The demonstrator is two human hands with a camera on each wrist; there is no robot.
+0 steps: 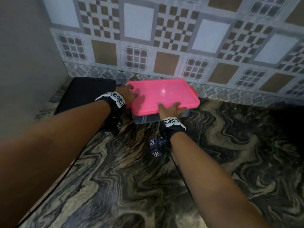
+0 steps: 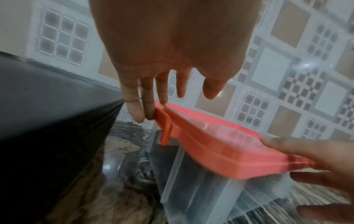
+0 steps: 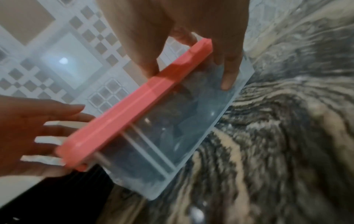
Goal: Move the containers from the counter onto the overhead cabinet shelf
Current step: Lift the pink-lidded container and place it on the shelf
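Note:
A clear plastic container with a pink lid stands on the marbled counter close to the tiled wall. My left hand lies against the lid's left end with straight, spread fingers. My right hand grips the lid's near long edge, with fingers on top of the lid and one digit down the clear side wall. The container looks slightly tilted in the right wrist view. I cannot tell whether its base touches the counter.
A black flat-topped box sits just left of the container, in the corner by a plain grey side wall. The patterned tile wall runs behind both. Marbled counter stretches to the right and toward me.

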